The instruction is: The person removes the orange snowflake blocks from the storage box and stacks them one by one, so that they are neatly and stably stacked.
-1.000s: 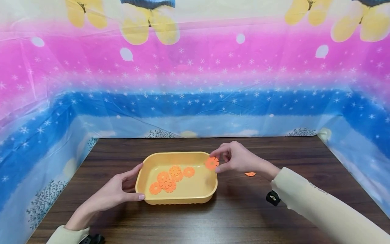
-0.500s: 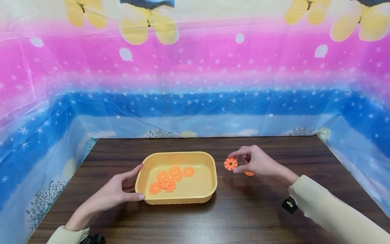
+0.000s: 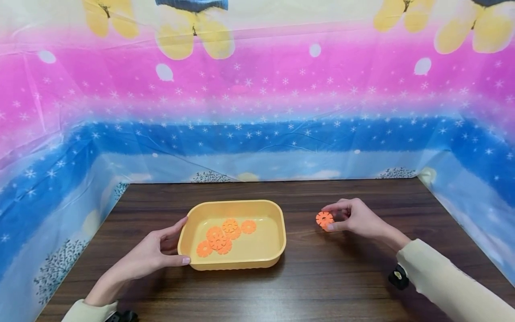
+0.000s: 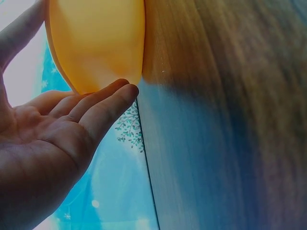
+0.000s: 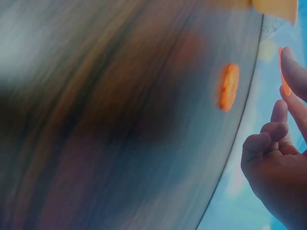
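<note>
A yellow tray point(image 3: 269, 232) stands on the dark wooden table, with several orange notched discs point(image 3: 217, 241) lying inside, some overlapping. My left hand point(image 3: 146, 252) holds the tray's left end, thumb at the near corner and fingers against the outer wall. To the right of the tray, my right hand point(image 3: 360, 219) pinches another orange notched disc point(image 3: 323, 218) between thumb and index finger, tilted up. Below it, a loose orange disc point(image 5: 229, 87) lies on the table in the right wrist view; the head view mostly hides it behind the held one.
The wooden table point(image 3: 241, 295) ends at a patterned cloth backdrop point(image 3: 257, 134) at the back and on both sides. Black straps point(image 3: 398, 277) sit at both wrists below the pale sleeves.
My right hand has moved rightward from over the tray's right rim to above the loose disc, still pinching its disc. The left hand and tray have stayed put.
</note>
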A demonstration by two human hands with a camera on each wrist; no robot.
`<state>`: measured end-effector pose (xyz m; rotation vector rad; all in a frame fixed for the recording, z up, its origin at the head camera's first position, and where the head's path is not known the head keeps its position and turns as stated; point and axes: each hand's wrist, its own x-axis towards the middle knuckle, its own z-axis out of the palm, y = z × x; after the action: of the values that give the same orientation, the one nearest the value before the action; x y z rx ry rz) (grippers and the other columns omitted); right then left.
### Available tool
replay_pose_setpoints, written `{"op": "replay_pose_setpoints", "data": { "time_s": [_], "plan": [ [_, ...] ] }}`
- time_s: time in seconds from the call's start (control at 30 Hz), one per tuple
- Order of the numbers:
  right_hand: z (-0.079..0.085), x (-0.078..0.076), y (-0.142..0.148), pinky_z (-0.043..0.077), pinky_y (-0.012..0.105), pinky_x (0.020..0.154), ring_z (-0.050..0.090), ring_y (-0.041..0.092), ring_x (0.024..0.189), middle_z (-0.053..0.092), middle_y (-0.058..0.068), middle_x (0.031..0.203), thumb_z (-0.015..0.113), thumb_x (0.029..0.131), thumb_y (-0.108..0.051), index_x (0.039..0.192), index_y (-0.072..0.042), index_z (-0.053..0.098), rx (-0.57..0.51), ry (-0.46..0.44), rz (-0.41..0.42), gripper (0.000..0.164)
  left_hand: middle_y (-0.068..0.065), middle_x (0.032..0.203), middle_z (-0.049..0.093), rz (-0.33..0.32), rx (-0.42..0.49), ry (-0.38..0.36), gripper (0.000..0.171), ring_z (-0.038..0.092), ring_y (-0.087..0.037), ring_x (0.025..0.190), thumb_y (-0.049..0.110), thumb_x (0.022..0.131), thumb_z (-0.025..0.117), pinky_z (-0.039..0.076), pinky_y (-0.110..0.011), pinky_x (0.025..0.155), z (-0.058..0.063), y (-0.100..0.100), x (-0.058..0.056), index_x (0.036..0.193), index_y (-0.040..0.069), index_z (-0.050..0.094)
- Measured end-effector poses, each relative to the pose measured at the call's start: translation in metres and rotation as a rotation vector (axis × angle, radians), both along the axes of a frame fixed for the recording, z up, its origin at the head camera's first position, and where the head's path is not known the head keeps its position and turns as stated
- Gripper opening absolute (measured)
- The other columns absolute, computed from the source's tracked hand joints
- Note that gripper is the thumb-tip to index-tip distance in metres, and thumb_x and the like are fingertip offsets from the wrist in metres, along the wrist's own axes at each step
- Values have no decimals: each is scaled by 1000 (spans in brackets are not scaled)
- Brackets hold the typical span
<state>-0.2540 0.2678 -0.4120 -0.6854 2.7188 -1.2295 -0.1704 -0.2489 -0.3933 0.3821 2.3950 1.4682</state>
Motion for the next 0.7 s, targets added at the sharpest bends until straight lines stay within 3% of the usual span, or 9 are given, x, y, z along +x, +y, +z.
{"op": "replay_pose_setpoints", "data": {
  "time_s": [0.27,0.57,0.7],
  "plan": [
    [-7,-3,16,34,25,48,41,19,60,56,8,84,81,70,-28,110,-20,69,34,-9,-29,43,-19,146,28,-4,5,-1,93,48,-33,118,21,76,78,50,-32,84,-1,0,0,149,19,21],
    [4,8,11,32,26,47,38,21,58,57,14,89,79,74,-15,113,-6,67,40,10,21,42,-19,147,25,-15,8,6,92,48,-33,118,21,77,77,50,-31,83,-1,-1,0,149,17,20],
    [-7,0,16,31,26,50,37,20,61,57,9,90,79,74,-24,113,-14,68,64,11,18,42,-19,147,25,-8,-4,9,92,48,-33,118,22,76,78,50,-31,83,0,-1,0,149,18,21]
  ]
}}
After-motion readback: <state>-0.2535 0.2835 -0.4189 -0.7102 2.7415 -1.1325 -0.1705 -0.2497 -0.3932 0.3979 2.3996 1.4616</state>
